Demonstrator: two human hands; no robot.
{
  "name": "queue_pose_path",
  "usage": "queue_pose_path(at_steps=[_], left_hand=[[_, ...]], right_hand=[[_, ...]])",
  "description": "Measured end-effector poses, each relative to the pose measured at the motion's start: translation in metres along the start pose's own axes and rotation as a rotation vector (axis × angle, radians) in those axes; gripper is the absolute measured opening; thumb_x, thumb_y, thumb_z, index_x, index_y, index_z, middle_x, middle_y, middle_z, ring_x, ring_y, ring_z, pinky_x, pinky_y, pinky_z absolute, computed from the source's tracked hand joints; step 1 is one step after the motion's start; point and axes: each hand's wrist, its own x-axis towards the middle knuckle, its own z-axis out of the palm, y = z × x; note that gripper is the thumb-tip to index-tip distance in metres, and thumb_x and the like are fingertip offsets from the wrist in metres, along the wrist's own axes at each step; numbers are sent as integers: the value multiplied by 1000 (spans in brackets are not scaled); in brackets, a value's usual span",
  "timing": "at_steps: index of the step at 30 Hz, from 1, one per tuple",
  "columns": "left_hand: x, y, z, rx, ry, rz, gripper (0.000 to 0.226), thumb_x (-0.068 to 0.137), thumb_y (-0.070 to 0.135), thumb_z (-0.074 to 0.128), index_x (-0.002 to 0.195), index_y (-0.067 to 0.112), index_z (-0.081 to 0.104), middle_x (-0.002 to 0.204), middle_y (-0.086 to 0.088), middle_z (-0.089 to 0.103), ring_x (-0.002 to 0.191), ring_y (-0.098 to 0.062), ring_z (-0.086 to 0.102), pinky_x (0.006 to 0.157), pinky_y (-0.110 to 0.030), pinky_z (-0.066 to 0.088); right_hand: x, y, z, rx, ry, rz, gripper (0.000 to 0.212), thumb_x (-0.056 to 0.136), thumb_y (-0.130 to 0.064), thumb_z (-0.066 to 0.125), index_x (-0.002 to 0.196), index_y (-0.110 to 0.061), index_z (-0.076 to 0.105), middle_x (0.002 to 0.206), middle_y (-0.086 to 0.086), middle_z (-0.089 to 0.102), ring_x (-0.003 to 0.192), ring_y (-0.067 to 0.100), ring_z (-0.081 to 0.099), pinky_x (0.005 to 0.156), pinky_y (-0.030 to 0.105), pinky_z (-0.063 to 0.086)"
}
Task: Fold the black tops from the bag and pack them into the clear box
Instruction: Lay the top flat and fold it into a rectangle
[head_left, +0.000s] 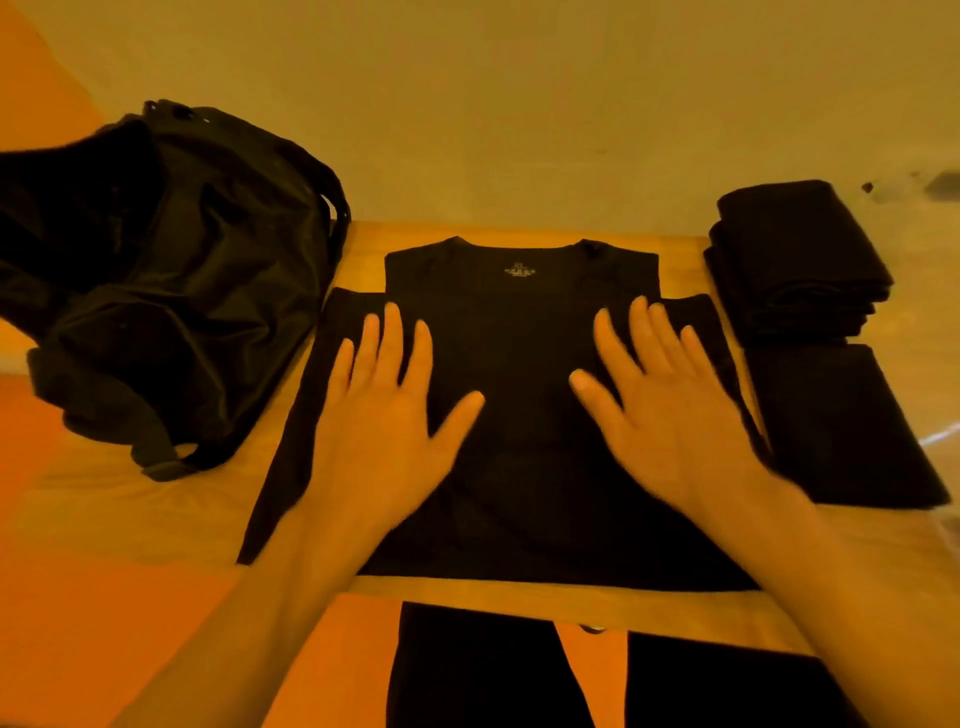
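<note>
Bag (171, 280) at left, can't see what remains inside. Our left hand (384, 410) lies flat on the top (519, 322) spread on the table (358, 249), right hand (665, 410) likewise, fingers straight, grasping nothing. So this one looks mid-fold. Folded tops (800, 260) piled at right — clear box not discernible, packing unconfirmed.

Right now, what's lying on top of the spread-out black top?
Only the left hand and right hand, spread flat on the black top. Fabric beneath their palms is hidden.

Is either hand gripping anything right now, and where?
Nothing is gripped. The left hand and right hand rest flat, fingers spread, on the black top.
</note>
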Motion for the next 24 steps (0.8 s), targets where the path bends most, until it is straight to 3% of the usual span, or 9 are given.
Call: queue_pose_path(at_steps=[3,6,11,15,19,22,24], left_hand=[[-35,3,19,17,-71,-37,93,82,83,-10,160,33,-10,168,-9,-17,154,-28,-18,127,-49,-3],[-47,-10,25,35,-31,-21,92,86,85,-7,161,32,-3,170,-8,-6,156,-28,-9,127,-50,4],[-67,-14,26,34,-4,-56,94,87,85,-7,161,25,-8,169,-9,-5,156,-28,-8,127,-50,3],[-75,-19,26,64,-39,-48,94,86,88,-3,161,32,5,169,-10,1,156,-30,-4,126,-51,8],[-84,-21,29,72,-53,-42,96,84,92,4,160,34,9,169,-9,4,156,-31,0,125,-51,10],[-89,-20,24,65,-75,-55,101,78,94,-6,160,36,-1,170,-8,-5,155,-31,-9,126,-51,6],[-89,-11,9,9,-119,-94,107,70,96,-13,159,37,-10,169,-9,-15,153,-34,-19,127,-51,-1]], right_hand=[[-41,-5,21,-25,-19,3,78,92,-71,-10,159,-32,-4,168,9,-4,155,24,-9,126,46,0],[-57,8,28,-27,-10,97,78,92,-71,-10,160,-32,1,168,10,1,155,25,-4,126,48,6],[-87,14,27,29,-15,59,82,82,-75,-26,155,-38,-14,164,3,-19,152,22,-20,124,42,-7],[-114,16,31,25,-72,86,84,77,-78,-29,153,-44,-17,163,-1,-23,151,20,-23,122,40,-9],[-118,18,30,44,-64,93,85,81,-79,-25,155,-41,-11,166,4,-13,153,24,-14,123,43,1],[-120,13,26,44,-98,69,81,69,-77,-35,143,-44,-35,157,3,-37,147,23,-32,120,37,-12],[-122,9,24,63,-84,79,81,73,-78,-29,147,-44,-30,159,5,-33,148,24,-29,120,38,-10]])
